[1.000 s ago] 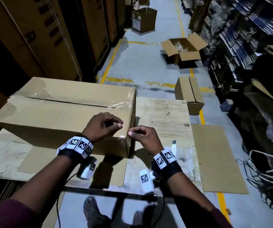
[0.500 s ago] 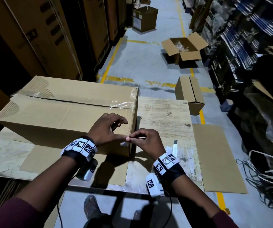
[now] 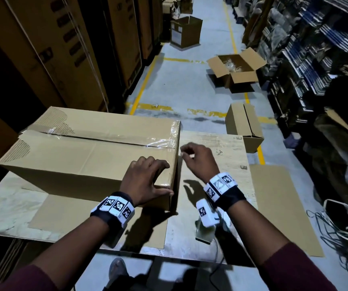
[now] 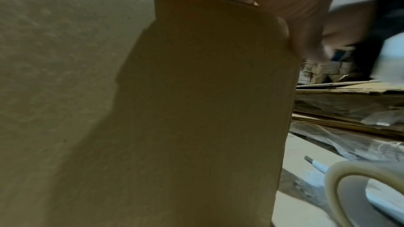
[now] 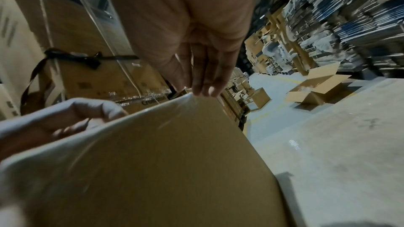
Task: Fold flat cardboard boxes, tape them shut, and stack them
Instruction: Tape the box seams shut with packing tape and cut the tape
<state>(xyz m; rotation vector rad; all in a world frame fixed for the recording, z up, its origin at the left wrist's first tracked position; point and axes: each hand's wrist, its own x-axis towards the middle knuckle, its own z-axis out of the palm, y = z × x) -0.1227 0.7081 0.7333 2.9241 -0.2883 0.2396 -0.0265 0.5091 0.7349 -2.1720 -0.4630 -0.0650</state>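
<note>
- The box (image 3: 89, 156) lies on its long side at the left half of the counter (image 3: 213, 238), partly on a flat sheet of cardboard (image 3: 97, 219). Its right end sits near the middle of the counter.
- Clear tape (image 3: 160, 141) runs along the top seam and wraps over the far right corner. The left end of the top looks scuffed, with its ribbing bared.
- Your left hand (image 3: 145, 181) drapes over the near right corner. The fingers lie on the top and the thumb on the front face, pressing down and clasping nothing.
- Your right hand (image 3: 198, 162) is up beside the right end face, fingertips (image 5: 204, 91) drawn together at the top edge. They seem to pinch a bit of tape there, so count that grip as closed on tape.
- Judge the box light and probably hollow, since it is only folded board. The panels are stiff along the edges but will dent in the middle.
- The taped strip is slick, so do not rely on it for hold.
- To lift it for stacking, take both short ends with flat palms, low down near the bottom corners.
- The roll of tape (image 4: 360, 194) and a white cutter (image 4: 317, 165) lie near the counter's front edge, right of the box.
</note>
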